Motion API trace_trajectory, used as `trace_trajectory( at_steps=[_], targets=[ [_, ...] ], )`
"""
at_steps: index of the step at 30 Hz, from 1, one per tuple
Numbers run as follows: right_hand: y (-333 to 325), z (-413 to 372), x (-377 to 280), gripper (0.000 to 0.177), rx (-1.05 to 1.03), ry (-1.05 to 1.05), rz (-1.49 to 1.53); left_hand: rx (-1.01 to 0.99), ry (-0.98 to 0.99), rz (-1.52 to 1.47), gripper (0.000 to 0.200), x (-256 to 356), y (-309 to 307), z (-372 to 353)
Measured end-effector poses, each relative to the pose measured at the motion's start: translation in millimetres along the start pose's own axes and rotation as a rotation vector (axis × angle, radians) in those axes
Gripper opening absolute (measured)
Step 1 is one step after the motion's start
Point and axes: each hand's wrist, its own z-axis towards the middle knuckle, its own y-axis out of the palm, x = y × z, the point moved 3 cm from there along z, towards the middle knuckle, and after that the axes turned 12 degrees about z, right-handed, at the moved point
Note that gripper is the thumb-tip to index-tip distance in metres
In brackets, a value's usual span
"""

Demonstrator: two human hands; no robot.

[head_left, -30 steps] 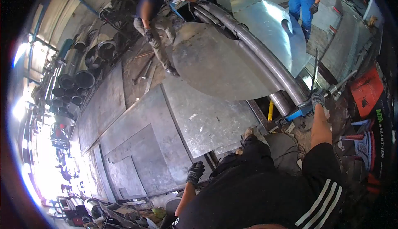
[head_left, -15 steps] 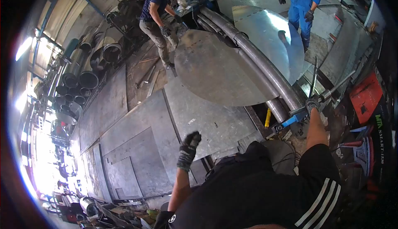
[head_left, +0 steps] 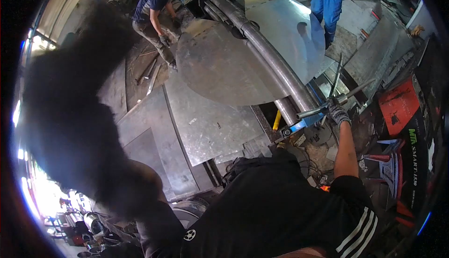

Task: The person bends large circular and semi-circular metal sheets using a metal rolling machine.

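My left hand (head_left: pixel 89 99), in a dark glove, is a large blur close to the camera on the left; its fingers cannot be made out. At the near end of the rolling machine, my right hand (head_left: pixel 338 111), in a grey and black glove, is closed round a metal bar (head_left: pixel 359 89). Beside it lie the long steel rollers (head_left: pixel 276 59) and a blue end bracket (head_left: pixel 306 121). A large rounded metal sheet (head_left: pixel 220 64) lies against the rollers on the left, and a shinier sheet (head_left: pixel 290 33) lies beyond them.
A person in a dark shirt (head_left: pixel 152 5) bends at the far left edge of the rounded sheet. Another person in blue workwear (head_left: pixel 327 3) stands at the upper right. Flat metal plates (head_left: pixel 206 127) cover the floor. A red and black box (head_left: pixel 402 103) is at the right.
My left hand has risen from low in front of me to close before the camera. The view has shifted, so the machine and people appear further left and higher. My right hand remains at the bar.
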Motion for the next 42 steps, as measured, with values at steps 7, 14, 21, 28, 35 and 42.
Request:
trace_trajectory(
  at_steps=[7, 14, 21, 28, 35, 42],
  targets=[
    [-87.5, -25.9, 61.4, 0.053, 0.439, 0.335, 0.512, -0.051, 0.186, 0.222, 0.046, 43.3, 44.5, 61.0],
    [-43.1, 33.1, 33.3, 0.050, 0.530, 0.165, 0.245, -0.046, 0.169, 0.336, 0.045, 47.4, 74.8, 74.9],
    [-70.5, 26.7, 10.3, 0.059, 0.415, 0.240, 0.444, -0.035, 0.155, 0.409, 0.045, 57.4, 87.3, 67.2],
    [-77.4, 21.6, 9.1, 0.061, 0.351, 0.280, 0.380, 0.008, 0.110, 0.430, 0.044, 71.6, 100.1, 66.1],
    [-66.6, 22.7, 6.3, 0.060, 0.293, 0.285, 0.416, 0.019, 0.082, 0.477, 0.043, 85.9, 90.7, 56.0],
    [-84.7, 17.8, 7.1, 0.060, 0.269, 0.292, 0.422, 0.081, -0.236, 0.690, 0.043, 67.3, 85.3, 24.0]
  ],
)
